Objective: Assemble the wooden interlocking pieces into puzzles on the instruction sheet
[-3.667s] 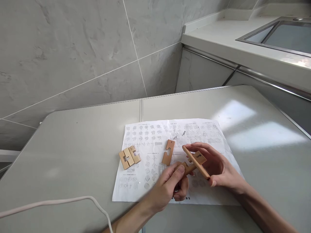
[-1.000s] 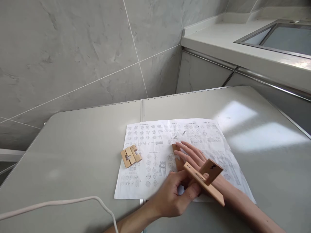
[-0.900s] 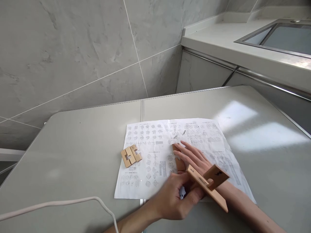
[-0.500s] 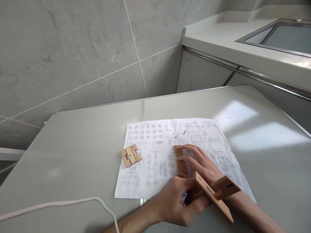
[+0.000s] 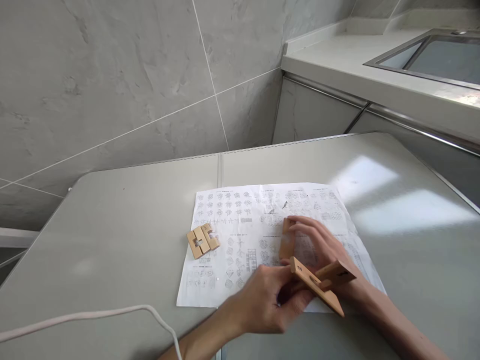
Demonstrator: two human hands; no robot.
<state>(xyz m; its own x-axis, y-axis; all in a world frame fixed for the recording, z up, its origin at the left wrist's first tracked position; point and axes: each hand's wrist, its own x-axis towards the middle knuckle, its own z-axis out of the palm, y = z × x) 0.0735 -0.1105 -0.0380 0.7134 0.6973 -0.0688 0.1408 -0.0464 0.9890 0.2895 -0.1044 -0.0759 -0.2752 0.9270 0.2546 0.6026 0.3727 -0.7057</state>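
Observation:
My left hand (image 5: 268, 300) is closed on two interlocked wooden puzzle pieces (image 5: 315, 284), flat numbered boards that cross each other at an angle. Just beyond it, my right hand (image 5: 318, 240) grips a single notched wooden puzzle piece (image 5: 288, 242) between thumb and fingers, tilted over the printed sheet. Part of that piece is blurred, and the thumb is mostly hidden behind the left hand's pieces. Beneath both hands lies a white instruction sheet (image 5: 240, 295) covered in small assembly drawings. On its left side rests a group of small notched wooden blocks (image 5: 202, 241).
The sheet lies on a grey folding table (image 5: 123, 250) with a seam down its middle. A white cable (image 5: 112, 312) curves across the near left. Behind stands a grey tiled wall (image 5: 112, 75); a counter (image 5: 337, 55) with a sink (image 5: 438, 55) is at the right.
My right hand has lifted and tilted the notched puzzle piece, which lay flatter on the sheet before. My left hand has shifted slightly up and left with its joined pieces.

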